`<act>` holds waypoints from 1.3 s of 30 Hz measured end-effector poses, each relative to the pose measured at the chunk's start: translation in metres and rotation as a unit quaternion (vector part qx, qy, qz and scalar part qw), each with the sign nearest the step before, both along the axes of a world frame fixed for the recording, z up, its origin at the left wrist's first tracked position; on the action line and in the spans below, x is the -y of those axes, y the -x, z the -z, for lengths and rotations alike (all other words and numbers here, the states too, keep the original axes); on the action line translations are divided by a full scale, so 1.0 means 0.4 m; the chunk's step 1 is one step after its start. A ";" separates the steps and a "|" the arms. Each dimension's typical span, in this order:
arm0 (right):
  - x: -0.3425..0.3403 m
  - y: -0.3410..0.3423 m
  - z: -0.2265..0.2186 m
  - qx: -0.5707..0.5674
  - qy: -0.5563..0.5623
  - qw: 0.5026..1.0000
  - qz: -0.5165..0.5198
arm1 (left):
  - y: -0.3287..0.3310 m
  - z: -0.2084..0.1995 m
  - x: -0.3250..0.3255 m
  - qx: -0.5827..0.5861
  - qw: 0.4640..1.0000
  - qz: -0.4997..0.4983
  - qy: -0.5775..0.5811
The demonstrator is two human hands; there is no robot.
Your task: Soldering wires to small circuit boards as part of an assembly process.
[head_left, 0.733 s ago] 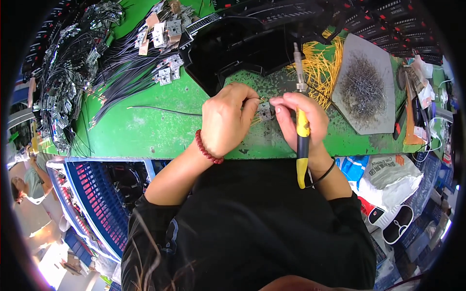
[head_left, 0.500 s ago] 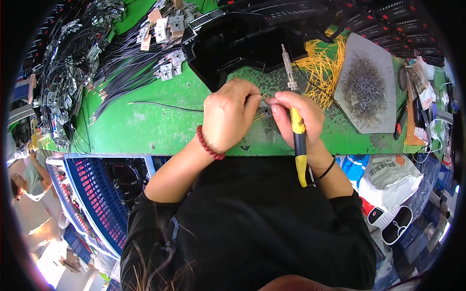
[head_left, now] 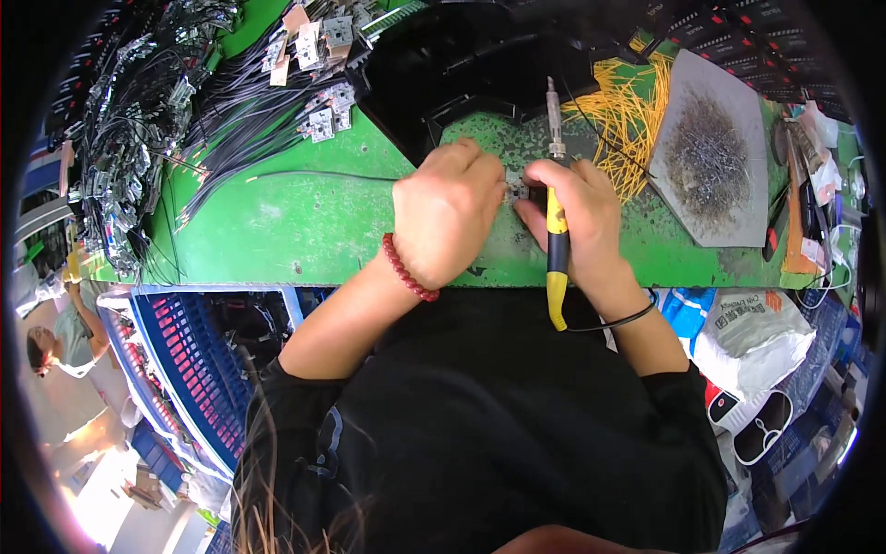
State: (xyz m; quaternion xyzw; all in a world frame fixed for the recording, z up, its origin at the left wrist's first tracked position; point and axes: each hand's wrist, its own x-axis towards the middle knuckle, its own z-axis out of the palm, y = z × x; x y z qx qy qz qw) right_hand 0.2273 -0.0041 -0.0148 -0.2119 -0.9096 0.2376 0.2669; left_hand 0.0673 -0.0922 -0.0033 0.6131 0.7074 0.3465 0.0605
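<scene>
Together, left hand [head_left: 449, 214] pinching a small metal part [head_left: 515, 185], right hand [head_left: 577, 217] clenched around yellow-handled soldering iron [head_left: 555, 208], green bench [head_left: 277, 231].

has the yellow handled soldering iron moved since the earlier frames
Yes: the yellow-handled soldering iron swung from tilted to nearly upright, its tip now left of the yellow wire bundle.

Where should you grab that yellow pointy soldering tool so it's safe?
Hold the soldering iron by its yellow handle, as the right hand does, coming from the cord end near the body. The bare metal shaft and tip point away toward the far side of the green bench, so fingers should probably stay on the yellow part, well behind the metal.
</scene>
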 end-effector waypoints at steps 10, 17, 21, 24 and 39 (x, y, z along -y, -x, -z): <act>0.004 0.005 0.019 -0.032 0.011 0.999 0.038 | -0.030 0.017 -0.012 -0.046 0.999 -0.011 0.021; -0.007 -0.015 0.043 -0.135 0.026 0.988 0.073 | -0.018 0.011 -0.014 0.016 1.000 0.005 0.014; -0.033 -0.047 0.024 -0.136 -0.051 0.987 0.074 | -0.008 -0.002 -0.003 0.043 0.999 0.009 0.014; -0.051 -0.082 0.010 -0.144 -0.054 0.987 0.054 | -0.013 -0.009 -0.003 0.026 0.999 0.021 0.004; -0.057 -0.129 0.004 -0.099 -0.006 0.995 -0.024 | -0.029 0.005 -0.005 -0.053 0.999 0.005 -0.002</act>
